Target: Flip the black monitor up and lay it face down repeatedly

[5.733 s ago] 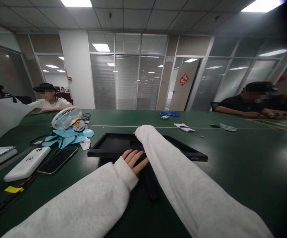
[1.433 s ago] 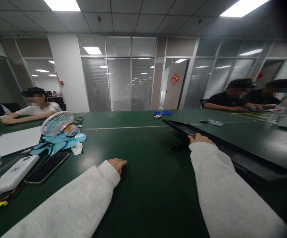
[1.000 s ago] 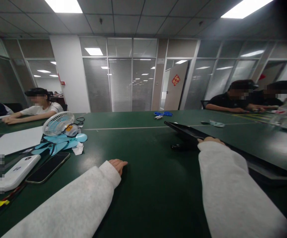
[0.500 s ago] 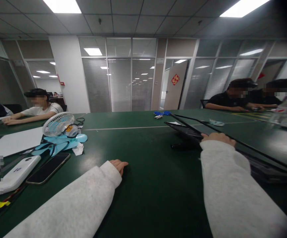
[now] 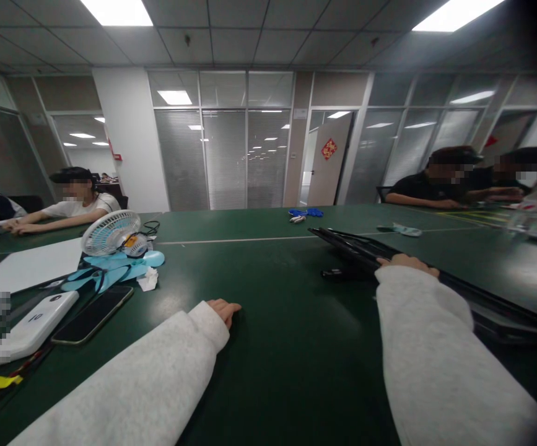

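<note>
My left hand (image 5: 224, 311) lies on the green table (image 5: 268, 347), its fingers loosely stretched and nothing seen in them. At the right, my right hand (image 5: 407, 263) is on a long, flat black case (image 5: 356, 251) that has a raised rim; its exact kind is unclear. The thumb shows at the near edge of the case, while sleeve and knuckles hide most of the fingers. A small black object (image 5: 336, 274) sticks out beside the near side of the case.
On the left are a white fan (image 5: 110, 232), light-blue blades (image 5: 126, 269), crumpled tissue (image 5: 148, 280), a phone (image 5: 94, 316), a white device (image 5: 36, 328) and a white board (image 5: 31, 265). Blue-and-white items (image 5: 305, 214) lie farther back. Several people sit around the table.
The black case's raised upper part has come down and now lies nearly flat on the rest, under my right hand. My left hand has stayed in place.
</note>
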Demonstrator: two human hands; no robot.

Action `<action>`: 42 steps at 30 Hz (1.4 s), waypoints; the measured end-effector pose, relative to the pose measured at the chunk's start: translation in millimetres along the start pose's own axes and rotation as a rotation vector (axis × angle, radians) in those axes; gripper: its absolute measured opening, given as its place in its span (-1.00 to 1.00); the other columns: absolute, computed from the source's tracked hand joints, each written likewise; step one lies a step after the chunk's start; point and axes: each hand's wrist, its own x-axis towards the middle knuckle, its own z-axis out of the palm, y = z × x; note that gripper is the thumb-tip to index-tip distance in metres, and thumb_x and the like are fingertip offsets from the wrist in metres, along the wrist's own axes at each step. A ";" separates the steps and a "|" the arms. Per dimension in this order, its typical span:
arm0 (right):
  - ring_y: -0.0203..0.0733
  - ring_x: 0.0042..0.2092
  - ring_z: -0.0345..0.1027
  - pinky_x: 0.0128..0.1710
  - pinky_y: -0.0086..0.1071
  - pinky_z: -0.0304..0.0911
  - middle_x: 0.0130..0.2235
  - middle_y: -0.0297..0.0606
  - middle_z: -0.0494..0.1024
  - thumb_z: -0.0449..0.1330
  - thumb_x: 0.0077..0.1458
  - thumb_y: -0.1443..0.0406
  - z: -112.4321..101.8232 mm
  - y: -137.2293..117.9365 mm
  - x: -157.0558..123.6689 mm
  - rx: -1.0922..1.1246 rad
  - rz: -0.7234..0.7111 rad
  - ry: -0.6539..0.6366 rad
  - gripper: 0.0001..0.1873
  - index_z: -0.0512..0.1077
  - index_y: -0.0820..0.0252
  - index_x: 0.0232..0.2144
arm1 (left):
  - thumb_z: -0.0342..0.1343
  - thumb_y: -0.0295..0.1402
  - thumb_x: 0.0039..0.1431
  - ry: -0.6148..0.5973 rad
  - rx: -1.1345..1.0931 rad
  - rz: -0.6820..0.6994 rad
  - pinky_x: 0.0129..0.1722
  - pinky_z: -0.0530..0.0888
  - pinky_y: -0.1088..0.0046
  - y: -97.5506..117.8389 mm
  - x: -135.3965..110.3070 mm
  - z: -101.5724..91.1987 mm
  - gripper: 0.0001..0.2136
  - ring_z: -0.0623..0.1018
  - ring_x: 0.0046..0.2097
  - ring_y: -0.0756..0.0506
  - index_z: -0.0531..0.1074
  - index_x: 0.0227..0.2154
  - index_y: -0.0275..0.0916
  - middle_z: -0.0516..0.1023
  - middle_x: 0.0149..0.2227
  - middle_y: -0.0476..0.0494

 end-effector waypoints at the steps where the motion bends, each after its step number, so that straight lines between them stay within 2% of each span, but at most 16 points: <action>1: 0.19 -0.04 0.26 -0.10 -0.04 0.03 -0.11 0.16 0.39 -0.07 0.20 0.02 -0.1 -0.7 0.0 0.002 0.000 -0.005 -0.45 0.44 0.36 -0.10 | -0.11 -0.52 0.21 0.002 -0.001 -0.001 -0.17 0.47 0.41 -0.1 -0.1 0.3 -0.69 0.57 -0.20 -0.06 0.43 -0.07 -0.24 0.60 -0.24 -0.11; 4: 0.21 0.00 0.23 -0.09 0.01 0.04 -0.04 0.16 0.37 -0.22 0.25 0.00 -0.3 -3.9 -2.5 0.011 -0.052 0.025 -0.37 0.42 0.30 -0.01 | -0.11 -0.51 0.22 0.006 -0.005 -0.002 -0.17 0.47 0.41 -0.7 -0.6 0.8 -0.70 0.57 -0.21 -0.06 0.43 -0.07 -0.25 0.59 -0.25 -0.11; 6: 0.17 0.08 0.17 -0.03 0.01 0.01 0.09 0.04 0.31 -0.28 0.26 -0.04 1.5 -6.7 -4.9 0.012 -0.163 0.053 -0.37 0.35 0.09 0.10 | -0.11 -0.51 0.22 0.007 -0.007 0.000 -0.17 0.47 0.41 -1.0 -0.8 0.8 -0.70 0.57 -0.20 -0.06 0.43 -0.07 -0.26 0.59 -0.24 -0.12; 8: 0.11 0.15 0.09 0.04 -0.03 -0.03 0.19 -0.12 0.23 -0.20 0.24 -0.08 6.0 -9.2 -6.4 0.004 -0.289 0.051 -0.42 0.28 -0.09 0.16 | -0.12 -0.51 0.23 0.005 -0.006 0.001 -0.16 0.47 0.40 -1.0 -0.8 0.6 -0.70 0.57 -0.19 -0.06 0.43 -0.07 -0.26 0.60 -0.23 -0.11; 10: 0.10 0.20 0.01 0.10 -0.05 -0.08 0.25 -0.16 0.15 -0.03 0.19 -0.07 12.7 -10.6 -5.7 -0.015 -0.357 0.016 -0.44 0.26 -0.10 0.17 | -0.12 -0.51 0.23 0.003 -0.005 0.001 -0.16 0.47 0.40 -0.6 -0.8 0.1 -0.70 0.57 -0.19 -0.07 0.44 -0.07 -0.26 0.59 -0.22 -0.12; 13: 0.13 0.23 -0.05 0.13 0.00 -0.16 0.26 -0.09 0.12 0.18 0.10 0.05 22.1 -10.7 -1.2 -0.045 -0.347 -0.040 -0.37 0.23 -0.06 0.21 | -0.12 -0.51 0.22 -0.004 -0.006 -0.002 -0.15 0.47 0.39 0.4 -0.9 -1.4 -0.69 0.56 -0.19 -0.08 0.43 -0.05 -0.27 0.59 -0.21 -0.12; 18: 0.14 0.15 0.08 0.07 0.05 -0.10 0.22 -0.06 0.18 0.22 0.05 0.18 25.0 -10.7 2.4 -0.055 -0.307 -0.078 -0.33 0.19 -0.11 0.22 | -0.11 -0.52 0.21 -0.018 -0.007 -0.017 -0.16 0.47 0.40 1.3 -1.0 -3.1 -0.68 0.56 -0.19 -0.06 0.42 -0.05 -0.24 0.59 -0.20 -0.09; 24: 0.14 0.21 -0.03 0.11 0.09 -0.22 0.25 -0.06 0.12 0.00 0.17 0.31 28.0 -12.7 -10.5 -0.059 -0.309 -0.006 -0.43 0.17 -0.17 0.22 | -0.10 -0.54 0.20 -0.032 -0.003 -0.025 -0.18 0.46 0.41 -1.0 -0.2 0.4 -0.68 0.56 -0.20 -0.07 0.43 -0.05 -0.26 0.59 -0.24 -0.11; 29: 0.17 0.17 0.04 0.05 0.02 -0.08 0.20 -0.01 0.16 -0.13 0.23 0.33 34.1 -22.1 -18.9 -0.057 -0.299 0.062 -0.48 0.24 -0.09 0.20 | -0.09 -0.55 0.19 -0.039 -0.015 -0.016 -0.15 0.46 0.43 -3.4 -0.8 0.8 -0.67 0.56 -0.18 -0.05 0.41 -0.02 -0.27 0.58 -0.21 -0.11; 33: 0.14 0.18 0.04 0.07 0.00 -0.05 0.22 -0.02 0.15 -0.21 0.26 0.33 38.5 -30.0 -25.1 -0.037 -0.300 0.128 -0.47 0.26 -0.08 0.18 | -0.07 -0.53 0.19 -0.044 -0.017 -0.012 -0.16 0.47 0.43 -3.5 -1.2 -1.1 -0.66 0.56 -0.19 -0.05 0.40 0.00 -0.25 0.58 -0.20 -0.10; 38: 0.09 0.20 0.02 0.11 -0.02 -0.05 0.25 -0.08 0.13 -0.22 0.26 0.31 46.6 -39.0 -35.7 -0.005 -0.295 0.162 -0.46 0.25 -0.09 0.20 | -0.09 -0.53 0.20 -0.040 -0.021 -0.017 -0.16 0.48 0.41 -2.6 -0.1 0.5 -0.66 0.56 -0.18 -0.07 0.41 -0.01 -0.25 0.59 -0.16 -0.11; 42: 0.08 0.24 -0.05 0.12 -0.04 -0.04 0.29 -0.12 0.06 -0.11 0.23 0.29 51.0 -52.4 -46.2 0.013 -0.312 0.159 -0.46 0.19 -0.12 0.23 | -0.09 -0.54 0.19 -0.033 -0.022 -0.026 -0.15 0.48 0.40 -2.3 0.5 2.2 -0.66 0.56 -0.17 -0.06 0.41 -0.02 -0.24 0.59 -0.15 -0.13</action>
